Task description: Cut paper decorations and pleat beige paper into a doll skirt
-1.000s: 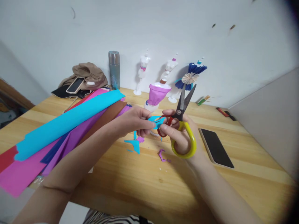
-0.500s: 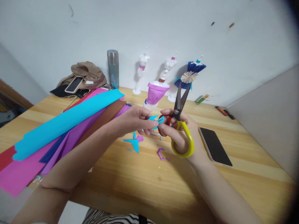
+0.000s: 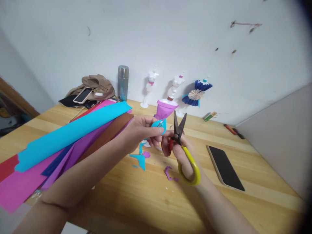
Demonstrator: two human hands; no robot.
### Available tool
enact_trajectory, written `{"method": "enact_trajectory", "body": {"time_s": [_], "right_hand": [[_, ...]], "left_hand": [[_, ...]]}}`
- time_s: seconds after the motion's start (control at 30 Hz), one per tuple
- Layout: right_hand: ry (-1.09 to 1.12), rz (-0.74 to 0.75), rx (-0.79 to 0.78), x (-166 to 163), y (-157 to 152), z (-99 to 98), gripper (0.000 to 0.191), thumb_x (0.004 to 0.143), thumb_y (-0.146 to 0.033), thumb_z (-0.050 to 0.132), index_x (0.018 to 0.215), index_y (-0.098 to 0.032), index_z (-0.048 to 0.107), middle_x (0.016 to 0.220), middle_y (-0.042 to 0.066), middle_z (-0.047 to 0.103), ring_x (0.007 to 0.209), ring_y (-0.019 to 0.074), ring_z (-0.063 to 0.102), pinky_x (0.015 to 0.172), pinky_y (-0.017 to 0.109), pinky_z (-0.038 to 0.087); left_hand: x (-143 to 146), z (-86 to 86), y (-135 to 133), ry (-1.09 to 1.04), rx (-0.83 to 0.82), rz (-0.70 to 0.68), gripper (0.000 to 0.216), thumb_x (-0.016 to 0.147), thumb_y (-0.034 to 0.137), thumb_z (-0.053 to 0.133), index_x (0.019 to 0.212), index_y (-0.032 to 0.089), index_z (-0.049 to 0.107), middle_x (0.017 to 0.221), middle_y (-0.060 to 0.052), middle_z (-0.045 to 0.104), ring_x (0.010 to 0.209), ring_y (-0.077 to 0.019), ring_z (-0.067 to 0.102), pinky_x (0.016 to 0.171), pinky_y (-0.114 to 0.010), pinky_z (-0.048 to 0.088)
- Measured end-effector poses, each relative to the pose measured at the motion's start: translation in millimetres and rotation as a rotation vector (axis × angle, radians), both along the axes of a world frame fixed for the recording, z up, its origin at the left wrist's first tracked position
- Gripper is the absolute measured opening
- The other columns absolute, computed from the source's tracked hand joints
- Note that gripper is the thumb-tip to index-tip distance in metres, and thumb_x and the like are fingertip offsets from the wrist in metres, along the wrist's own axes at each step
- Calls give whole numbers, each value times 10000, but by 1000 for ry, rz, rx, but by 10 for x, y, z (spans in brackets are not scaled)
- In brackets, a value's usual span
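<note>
My left hand (image 3: 143, 130) pinches a small cut piece of blue paper (image 3: 160, 124) between thumb and fingers. My right hand (image 3: 181, 154) grips scissors (image 3: 191, 167) with one yellow and one red handle loop, the blades spread and pointing up, apart from the paper. Under my hands lie blue paper scraps (image 3: 139, 160), a purple flower-shaped piece (image 3: 146, 154) and a purple offcut (image 3: 167, 173). Behind my hands stands a small white dress form with a purple paper skirt (image 3: 165, 109).
Long coloured paper sheets (image 3: 73, 136) cover the left side. A thermos (image 3: 123, 84), a brown cloth (image 3: 98, 85) with a phone (image 3: 83, 95), a white dress form (image 3: 149, 87) and one in blue pleated paper (image 3: 196, 92) stand along the wall. Another phone (image 3: 226, 167) lies at right.
My view has tilted up, so the table items sit lower. The blue piece has turned in my left fingers. My right hand with the scissors has moved slightly away from it.
</note>
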State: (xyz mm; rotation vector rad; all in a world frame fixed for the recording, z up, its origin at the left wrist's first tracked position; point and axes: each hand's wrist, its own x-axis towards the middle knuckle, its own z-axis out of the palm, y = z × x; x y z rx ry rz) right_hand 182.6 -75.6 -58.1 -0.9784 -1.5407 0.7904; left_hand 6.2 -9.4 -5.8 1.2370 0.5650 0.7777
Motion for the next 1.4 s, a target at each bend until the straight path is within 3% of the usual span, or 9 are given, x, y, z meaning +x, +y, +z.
{"method": "enact_trajectory", "body": {"time_s": [0.27, 0.37, 0.5, 0.6, 0.77, 0.93, 1.4], "right_hand": [[-11, 141, -3, -159, -28, 175, 403, 930, -642, 595, 884, -244, 636, 607, -22, 500, 516, 139, 406, 550, 315, 418], [20, 48, -26, -172, -16, 93, 388, 911, -622, 630, 939, -236, 660, 644, -12, 540, 522, 144, 460, 554, 325, 446], [174, -182, -37, -158, 5, -64, 383, 809, -473, 790, 1087, -249, 651, 843, 33, 686, 680, 191, 629, 616, 342, 513], [238, -274, -3, -143, 4, -76, 387, 787, -396, 818, 1107, -255, 655, 902, 46, 715, 731, 201, 659, 679, 368, 537], [228, -306, -13, -126, 7, -10, 415, 736, -386, 841, 1088, -253, 664, 853, 24, 680, 707, 193, 641, 683, 371, 530], [165, -349, -13, -112, 28, 2, 360, 732, -326, 802, 1054, -237, 669, 735, -19, 602, 627, 153, 568, 618, 325, 473], [166, -306, -97, -124, -10, 95, 329, 707, -275, 776, 1012, -261, 654, 680, -35, 586, 590, 149, 550, 555, 305, 431]], "left_hand": [[-2, 65, -26, 5, -85, 17, 151, 722, 200, 693, 623, 124, 609, 571, -7, 641, 480, -80, 603, 484, -176, 439], [11, 72, -32, 20, -75, 43, 145, 740, 175, 678, 621, 125, 611, 567, -10, 644, 480, -84, 599, 491, -185, 446], [51, 19, -57, 32, -78, 91, 110, 755, 193, 708, 688, 112, 676, 625, -23, 677, 545, -81, 604, 564, -192, 473], [98, -60, -84, 12, -125, 132, 117, 742, 236, 745, 728, 124, 714, 661, -12, 682, 582, -75, 581, 590, -191, 456], [186, -195, -133, -5, -155, 135, 171, 710, 307, 801, 749, 154, 735, 639, 2, 652, 638, -117, 596, 589, -219, 436], [262, -277, -176, -26, -138, 153, 195, 692, 317, 807, 727, 148, 719, 607, 25, 607, 578, -81, 507, 577, -216, 395], [253, -233, -173, -25, -133, 106, 138, 730, 285, 748, 710, 158, 695, 570, 33, 590, 503, -63, 457, 508, -214, 363]]}}
